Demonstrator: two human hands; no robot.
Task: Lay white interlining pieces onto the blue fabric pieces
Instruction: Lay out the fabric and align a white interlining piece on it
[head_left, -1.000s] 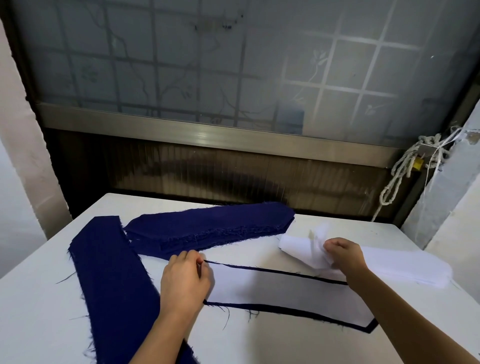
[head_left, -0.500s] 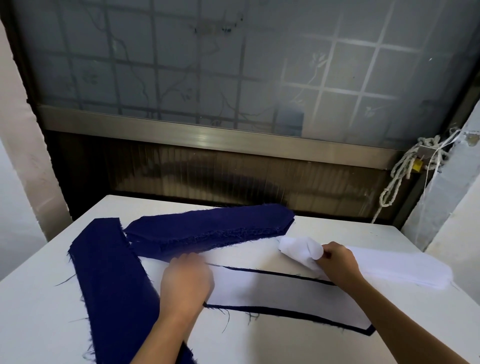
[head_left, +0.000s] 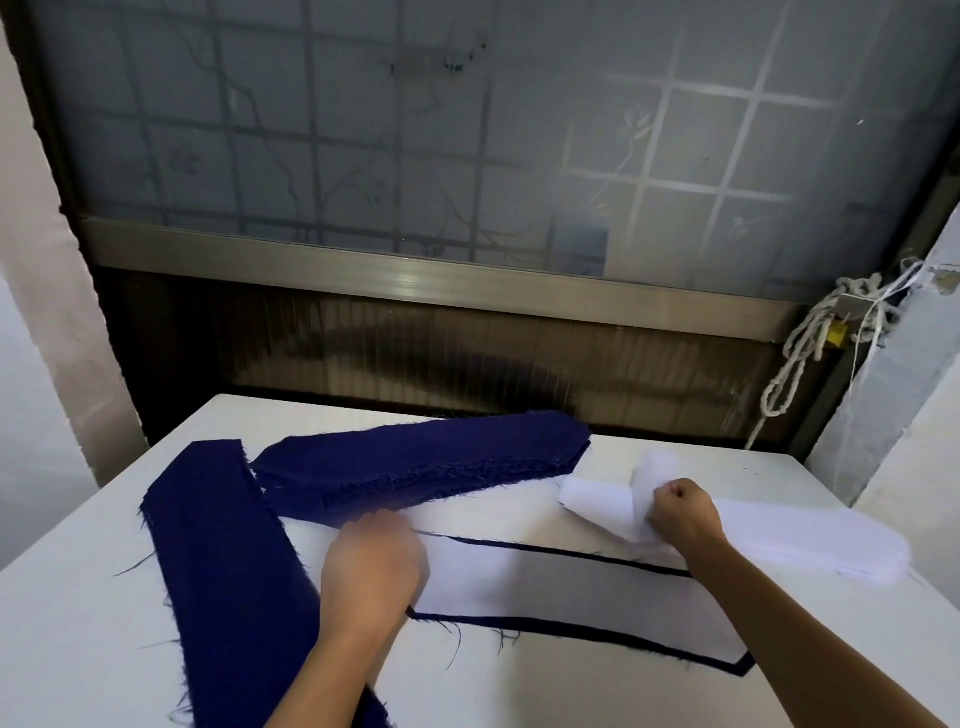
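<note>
White strip (head_left: 571, 592) lies left-to-right on a blue piece (head_left: 744, 672); left hand (head_left: 371, 566) covers its end, grip unclear; right hand (head_left: 683, 512) pinches a second strip (head_left: 597, 500).

We show navy cloth (head_left: 228, 571) and white lining (head_left: 571, 587) on a white table (head_left: 78, 623). We note grey glass (head_left: 363, 130), grid-and-vine patterned.

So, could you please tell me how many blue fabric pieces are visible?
3: left strip; back piece, possibly a stack hiding more; covered piece under the white interlining.
</note>
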